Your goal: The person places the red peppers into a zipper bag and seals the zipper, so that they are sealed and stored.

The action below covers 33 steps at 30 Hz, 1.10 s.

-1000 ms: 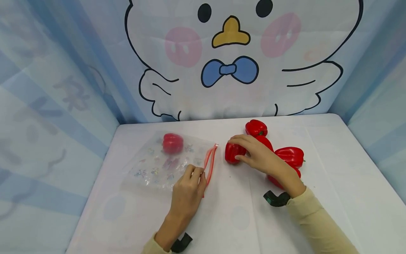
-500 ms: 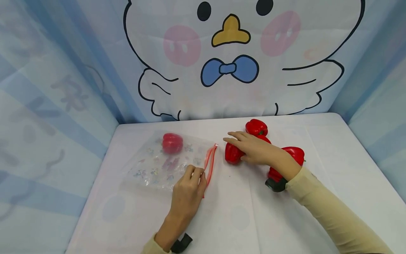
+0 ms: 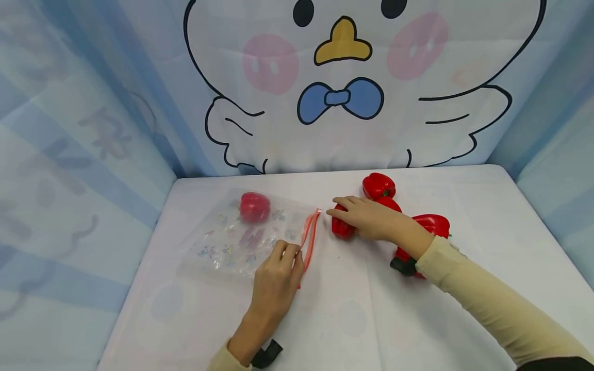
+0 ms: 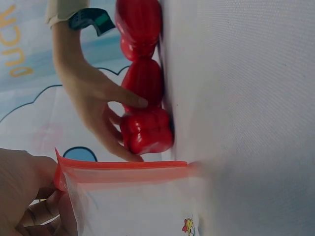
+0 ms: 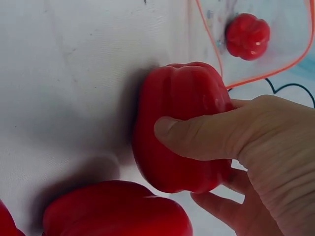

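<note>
My left hand (image 3: 274, 283) pinches the red-edged mouth of a clear zip bag (image 3: 218, 242), which lies on the table with its opening facing right. Inside the bag, toward the back, is one red bell pepper (image 3: 254, 207). My right hand (image 3: 371, 220) grips another red bell pepper (image 5: 172, 93) just right of the bag mouth, thumb on one side and fingers round the other. In the left wrist view the bag's red zip strip (image 4: 123, 165) stands apart, and the gripped pepper (image 4: 147, 132) sits beyond it. Part of that pepper is hidden by my hand in the head view.
Several more red bell peppers lie around my right hand and forearm: one at the back (image 3: 379, 185), one right behind the hand (image 3: 389, 203), another to the right (image 3: 433, 224). A printed cartoon backdrop (image 3: 339, 144) rises behind the white table (image 3: 352, 330).
My right hand has shifted over the near pepper and its thumb and fingers now close round it, with the forearm swung further right. The left hand keeps its pinch on the bag.
</note>
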{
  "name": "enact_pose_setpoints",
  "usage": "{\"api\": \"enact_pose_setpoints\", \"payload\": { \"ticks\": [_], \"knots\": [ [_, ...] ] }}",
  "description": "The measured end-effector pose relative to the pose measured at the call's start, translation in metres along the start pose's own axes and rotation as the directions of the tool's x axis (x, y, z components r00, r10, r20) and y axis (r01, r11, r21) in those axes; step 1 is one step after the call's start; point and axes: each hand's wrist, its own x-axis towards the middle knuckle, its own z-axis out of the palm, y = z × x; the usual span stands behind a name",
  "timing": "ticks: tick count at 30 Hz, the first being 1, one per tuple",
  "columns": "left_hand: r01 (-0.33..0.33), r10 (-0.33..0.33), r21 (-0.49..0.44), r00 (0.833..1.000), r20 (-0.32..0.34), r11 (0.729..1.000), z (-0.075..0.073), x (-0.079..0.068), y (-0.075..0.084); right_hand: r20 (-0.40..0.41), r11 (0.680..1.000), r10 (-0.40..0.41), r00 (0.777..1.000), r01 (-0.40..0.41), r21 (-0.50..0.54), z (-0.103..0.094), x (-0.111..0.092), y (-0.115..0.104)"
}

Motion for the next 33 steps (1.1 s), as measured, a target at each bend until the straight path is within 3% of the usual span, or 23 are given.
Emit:
{"api": "enact_pose_setpoints", "payload": {
  "ticks": [9, 23, 33],
  "knots": [
    [0.008, -0.008, 0.006, 1.0, 0.003, 1.0, 0.001, 0.001, 0.001, -0.015, 0.997, -0.042, 0.999, 0.041, -0.058, -0.002, 0.002, 0.0],
    [0.027, -0.027, -0.001, 0.999, 0.035, 1.0, 0.0, 0.001, 0.002, -0.093, 1.0, -0.002, 0.996, 0.003, 0.015, -0.013, -0.01, -0.011],
    [0.012, -0.011, -0.015, 0.999, 0.031, 1.0, 0.001, 0.001, 0.001, -0.132, 0.999, 0.008, 0.991, -0.004, 0.033, -0.005, -0.022, -0.019]
  ]
}}
